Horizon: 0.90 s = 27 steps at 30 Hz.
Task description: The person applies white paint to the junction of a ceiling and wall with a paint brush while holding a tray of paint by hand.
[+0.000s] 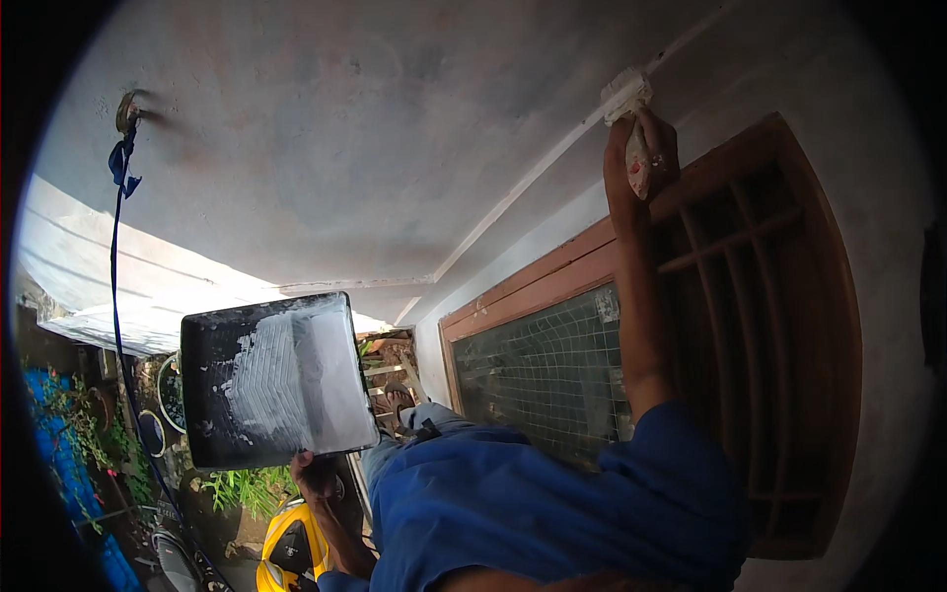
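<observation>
Home exterior: wood-framed window, leafy green plants.

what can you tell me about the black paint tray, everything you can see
The black paint tray is a shallow, roughly rectangular pan with raised sides, apparently plastic. Its open face is toward the camera. Pale, whitish paint covers its right end, and streaks coat the ribbed middle; the left part is mostly bare black with smears. The left hand holds it at the lower edge, up off the ground, with green plants showing beyond that edge.
</observation>
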### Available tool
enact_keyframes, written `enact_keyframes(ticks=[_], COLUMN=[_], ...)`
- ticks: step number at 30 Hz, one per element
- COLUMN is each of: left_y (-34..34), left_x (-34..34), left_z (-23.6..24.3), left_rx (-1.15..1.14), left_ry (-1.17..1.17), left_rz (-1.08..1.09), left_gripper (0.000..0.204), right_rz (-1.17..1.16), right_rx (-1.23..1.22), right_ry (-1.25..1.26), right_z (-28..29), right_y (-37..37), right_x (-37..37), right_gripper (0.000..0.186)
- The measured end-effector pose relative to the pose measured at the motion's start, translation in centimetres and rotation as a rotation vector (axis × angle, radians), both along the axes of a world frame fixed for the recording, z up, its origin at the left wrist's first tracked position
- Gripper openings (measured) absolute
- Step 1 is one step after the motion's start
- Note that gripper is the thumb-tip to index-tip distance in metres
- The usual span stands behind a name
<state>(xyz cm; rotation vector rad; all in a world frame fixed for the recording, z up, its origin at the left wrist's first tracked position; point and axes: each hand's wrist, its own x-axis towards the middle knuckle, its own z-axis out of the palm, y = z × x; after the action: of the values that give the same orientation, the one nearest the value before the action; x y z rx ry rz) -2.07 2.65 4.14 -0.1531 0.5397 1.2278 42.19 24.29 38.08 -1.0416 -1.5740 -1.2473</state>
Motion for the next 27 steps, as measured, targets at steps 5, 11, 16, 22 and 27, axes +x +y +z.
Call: enact_keyframes(ticks=[5, 11, 16, 22, 27], left_y=[-0.1, -0.5, 0.1, 0.1, -0.2], left_x=[0.3, -0.5, -0.1, -0.1, 0.3], left_z=[0.4, -1.4, -0.1, -0.7, 0.1], left_rx=[-0.061, -0.057, -0.049, -0.06, -0.099], left_ry=[0.063, 0.022, 0.033, 0.038, 0.029], left_rz=[0.044, 0.004, -0.003, 0.048, 0.087], left_gripper=[0.058, 0.063, 0.064, 0.056, 0.055], right_rz=[-0.047, -0.114, -0.116, -0.144, -0.112], right_rx=[-0.051, -0.665, -0.605, -0.033, 0.011], right_ry=[0.108, 0.371, 0.405, 0.005, -0.101], right_z=[-7.2, -20.8, -16.4, 1.5, 1.0], right_y=[1.4, 0.9, 2.1, 2.2, 1.7], right_x=[0.6, -0.4, 0.8, 1.0, -0.4], right_gripper=[0.026, 0.03, 0.007, 0.008, 0.016])
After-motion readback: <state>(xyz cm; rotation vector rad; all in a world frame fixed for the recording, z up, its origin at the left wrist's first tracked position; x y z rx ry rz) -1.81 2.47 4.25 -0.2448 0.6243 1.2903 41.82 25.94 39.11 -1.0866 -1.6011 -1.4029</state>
